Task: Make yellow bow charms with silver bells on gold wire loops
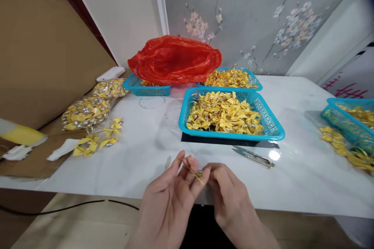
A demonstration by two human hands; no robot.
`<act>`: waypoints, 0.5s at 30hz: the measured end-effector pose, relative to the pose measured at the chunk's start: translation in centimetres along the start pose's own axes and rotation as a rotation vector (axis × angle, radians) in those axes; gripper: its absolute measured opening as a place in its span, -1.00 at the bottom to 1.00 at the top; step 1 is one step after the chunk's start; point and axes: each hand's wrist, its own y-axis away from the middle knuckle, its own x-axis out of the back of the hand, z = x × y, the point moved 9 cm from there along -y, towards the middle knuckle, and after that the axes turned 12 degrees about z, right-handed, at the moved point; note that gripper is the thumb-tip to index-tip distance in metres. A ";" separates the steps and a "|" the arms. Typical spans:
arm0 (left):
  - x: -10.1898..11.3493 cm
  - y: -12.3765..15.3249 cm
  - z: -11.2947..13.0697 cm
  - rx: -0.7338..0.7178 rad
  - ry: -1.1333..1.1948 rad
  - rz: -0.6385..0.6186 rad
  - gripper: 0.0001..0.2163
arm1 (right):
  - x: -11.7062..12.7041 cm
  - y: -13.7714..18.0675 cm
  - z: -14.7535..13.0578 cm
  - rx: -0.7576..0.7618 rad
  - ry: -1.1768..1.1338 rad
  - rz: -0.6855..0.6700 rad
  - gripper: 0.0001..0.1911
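The white table (304, 179) is the work surface. A blue basket (232, 136) of gold pieces with silver beads stands on it, beyond the hands. A red bag (175, 60) stands behind, its mouth spread. The left hand (172, 194) is palm up, its fingers part-curled on the strand. The right hand (230, 192) has its fingers bent inward; their tips are hidden, so their grip cannot be told. Snips (254, 157) lie near the basket, blades pointing left. The thin gold strand (195, 176) crosses the left fingers; a small silver bead (200, 172) shows beside it. Step in hand, as judged: working the strand at the fingertips. Next move calls for: steady left support, precise right fingertip control.
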 end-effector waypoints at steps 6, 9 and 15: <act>0.1 -0.6 1.3 -0.040 -0.010 0.036 -0.72 | -0.8 0.5 -1.3 0.107 0.018 -0.073 -0.71; 0.9 -0.9 2.9 -0.109 -0.112 0.055 -0.72 | -0.6 0.3 -0.8 0.057 -0.022 -0.075 -0.69; 2.2 -1.2 5.6 -0.288 -0.406 0.034 -0.77 | 0.9 -0.5 1.5 -0.210 -0.163 -0.015 -0.81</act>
